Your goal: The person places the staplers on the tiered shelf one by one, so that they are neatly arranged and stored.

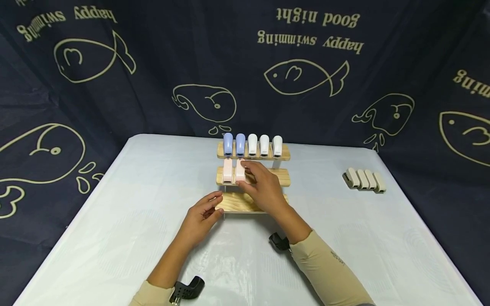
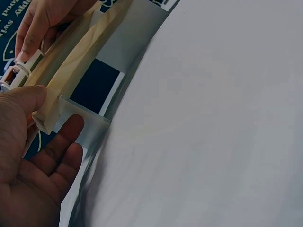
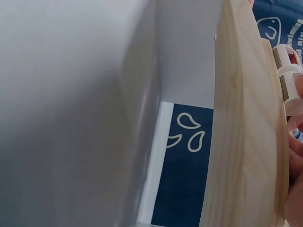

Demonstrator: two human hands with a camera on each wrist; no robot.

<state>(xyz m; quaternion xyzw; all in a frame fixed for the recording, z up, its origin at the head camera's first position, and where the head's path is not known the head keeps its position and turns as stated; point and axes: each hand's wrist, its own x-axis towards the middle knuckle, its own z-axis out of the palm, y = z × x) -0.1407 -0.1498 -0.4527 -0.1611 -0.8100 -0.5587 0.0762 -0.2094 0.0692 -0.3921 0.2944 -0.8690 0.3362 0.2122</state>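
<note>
A three-tier wooden stand point(image 1: 235, 203) with clear supports stands mid-table. On its middle shelf are two pink mini staplers; my right hand point(image 1: 264, 185) pinches the right pink stapler point(image 1: 240, 171) between thumb and fingers. The left pink stapler point(image 1: 227, 171) stands close beside it. My left hand point(image 1: 200, 219) holds the left end of the bottom shelf, thumb at the front edge and index finger toward the back. In the left wrist view, the thumb point(image 2: 33, 98) touches the board's end while other fingers hang loosely curled below. The right wrist view shows both staplers' undersides point(image 3: 287, 87) past the shelf.
Along the top shelf point(image 1: 253, 158) stand two blue staplers point(image 1: 234, 144) and three white staplers point(image 1: 264, 145). Several beige staplers point(image 1: 365, 179) lie in a row on the table at right. A dark curtain point(image 1: 245, 63) with fish drawings hangs behind the white tabletop point(image 1: 134, 238).
</note>
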